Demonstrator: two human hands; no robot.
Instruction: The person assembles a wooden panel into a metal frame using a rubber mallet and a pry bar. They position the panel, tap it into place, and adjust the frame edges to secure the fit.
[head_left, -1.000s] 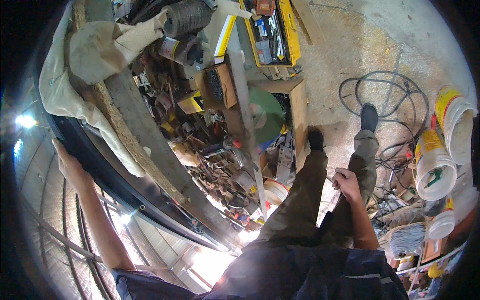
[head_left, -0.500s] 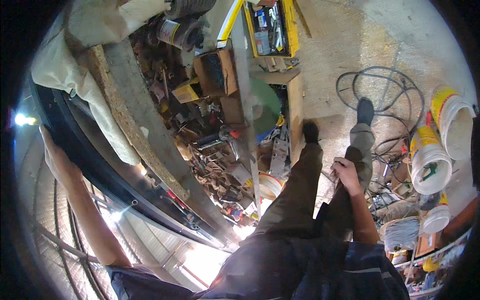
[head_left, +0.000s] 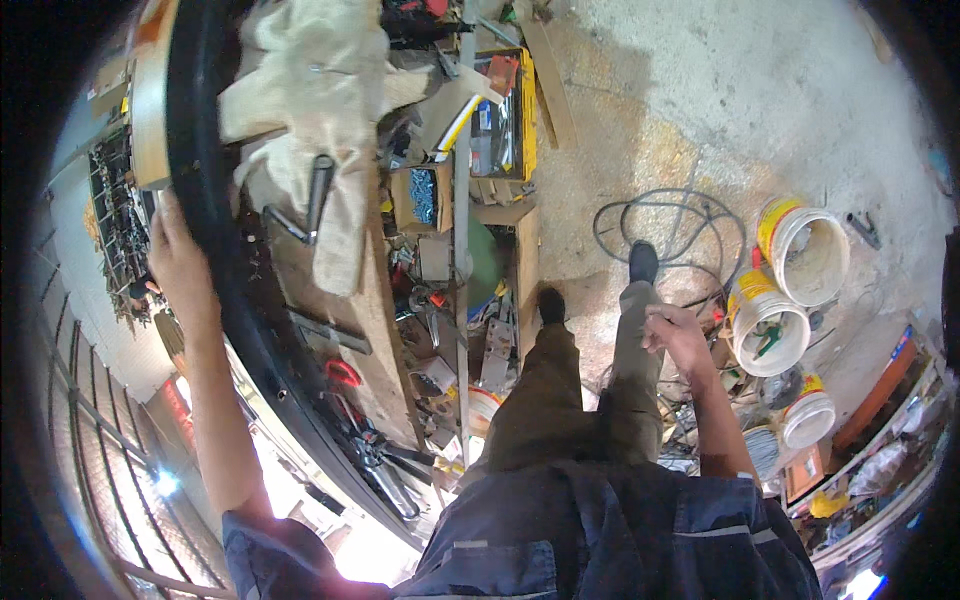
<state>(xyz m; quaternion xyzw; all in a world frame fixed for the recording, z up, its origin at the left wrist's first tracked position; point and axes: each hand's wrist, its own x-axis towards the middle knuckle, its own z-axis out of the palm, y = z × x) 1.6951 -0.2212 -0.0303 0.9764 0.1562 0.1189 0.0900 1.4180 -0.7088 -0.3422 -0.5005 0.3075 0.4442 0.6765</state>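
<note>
My left hand is raised at the left, its fingers stretched upward along the outer side of a black curved edge. Its fingertips come up to the lower end of a pale board-like piece; whether they touch it is unclear. My right hand hangs in front of my right trouser leg, fingers curled inward. Anything inside those fingers is hidden. Inside the black edge, a beige cloth is draped over a bench, with a dark metal tube lying on it.
Red-handled tools lie lower on the bench. A yellow toolbox and a cardboard box of blue pieces stand beyond. A coiled cable lies on the floor, with white-and-yellow buckets at the right.
The view has shifted, bringing the cloth and dark tube further into sight. My left hand has come nearer the pale piece. My right hand stays curled by my leg.
</note>
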